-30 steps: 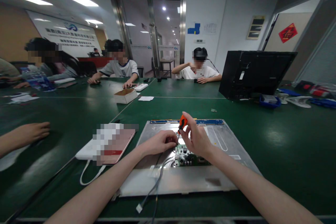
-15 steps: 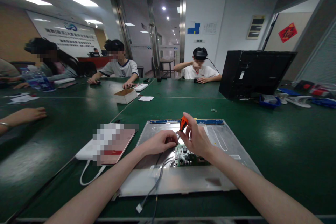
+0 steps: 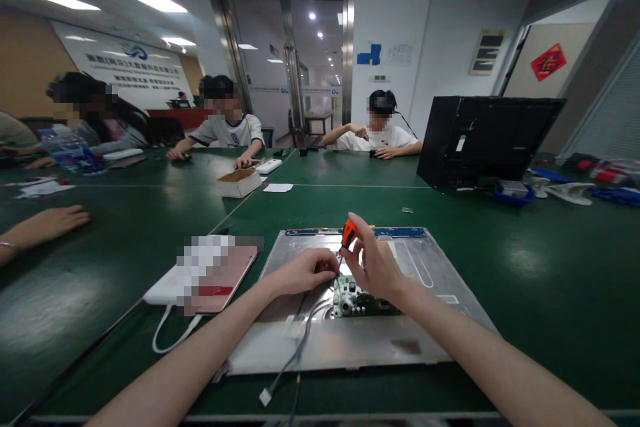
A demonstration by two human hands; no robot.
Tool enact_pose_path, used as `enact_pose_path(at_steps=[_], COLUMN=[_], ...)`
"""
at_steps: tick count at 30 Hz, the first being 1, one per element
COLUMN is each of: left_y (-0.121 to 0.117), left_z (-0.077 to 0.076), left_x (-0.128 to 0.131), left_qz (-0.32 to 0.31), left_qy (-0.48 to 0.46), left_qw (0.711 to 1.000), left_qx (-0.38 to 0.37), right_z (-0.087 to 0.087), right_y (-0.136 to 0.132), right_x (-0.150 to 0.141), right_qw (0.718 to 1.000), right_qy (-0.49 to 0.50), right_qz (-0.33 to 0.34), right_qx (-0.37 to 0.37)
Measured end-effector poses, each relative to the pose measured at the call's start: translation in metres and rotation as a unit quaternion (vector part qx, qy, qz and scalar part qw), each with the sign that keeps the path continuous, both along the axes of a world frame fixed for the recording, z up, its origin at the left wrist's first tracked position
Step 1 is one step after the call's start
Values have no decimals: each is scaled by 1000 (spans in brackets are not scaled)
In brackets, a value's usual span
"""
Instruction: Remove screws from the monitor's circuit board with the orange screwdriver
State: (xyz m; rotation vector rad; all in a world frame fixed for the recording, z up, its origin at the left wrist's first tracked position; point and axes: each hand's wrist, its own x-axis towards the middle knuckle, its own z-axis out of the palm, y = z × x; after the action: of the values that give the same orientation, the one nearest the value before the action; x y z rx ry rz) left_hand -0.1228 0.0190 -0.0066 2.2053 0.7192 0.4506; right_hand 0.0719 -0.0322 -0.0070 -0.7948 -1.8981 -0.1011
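Observation:
An orange-and-black screwdriver (image 3: 349, 233) is gripped in my right hand (image 3: 375, 261), its shaft slanting down toward the far left corner of a green circuit board (image 3: 353, 300). My left hand (image 3: 316, 269) is beside the shaft's tip, its thumb and fingers pinched together; what they hold, if anything, is hidden. The board lies on the metal back of a flat display panel (image 3: 350, 345), which has a blue strip (image 3: 295, 233) along its far edge. Grey cables (image 3: 303, 340) run from the board's left side over the near edge, ending in a white connector (image 3: 265, 397).
Left of the panel lie a white power bank (image 3: 167, 283) with its cable and a pinkish phone (image 3: 240, 273). A black monitor housing (image 3: 485, 140) stands at the back right, near a blue tray (image 3: 514, 192). Other people sit around the green table; a co-worker's hand (image 3: 60, 221) rests at left.
My right hand and the screwdriver have shifted only very slightly; my left hand stays put. Across the table, a person's raised hand has come down from the face.

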Motion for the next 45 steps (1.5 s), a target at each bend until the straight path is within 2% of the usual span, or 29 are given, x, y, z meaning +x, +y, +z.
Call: enact_pose_path(at_steps=[6, 16, 26, 34, 45], left_y=[0, -1, 0, -2, 1], left_z=[3, 2, 1, 3, 3], left_x=[0, 0, 0, 0, 0], left_qz=[-8, 2, -1, -1, -4], left_qy=[14, 12, 11, 21, 25], left_qw=[1000, 1000, 1000, 1000, 1000], left_qx=[6, 6, 4, 12, 16], right_z=[-2, 0, -5, -4, -5], right_y=[4, 0, 5, 2, 5], right_x=[2, 1, 1, 1, 1], right_qw=[1000, 999, 1000, 999, 1000], right_qy=[-4, -4, -14, -13, -23], right_qz=[-10, 10, -6, 19, -5], right_qx=[27, -30, -20, -46, -19])
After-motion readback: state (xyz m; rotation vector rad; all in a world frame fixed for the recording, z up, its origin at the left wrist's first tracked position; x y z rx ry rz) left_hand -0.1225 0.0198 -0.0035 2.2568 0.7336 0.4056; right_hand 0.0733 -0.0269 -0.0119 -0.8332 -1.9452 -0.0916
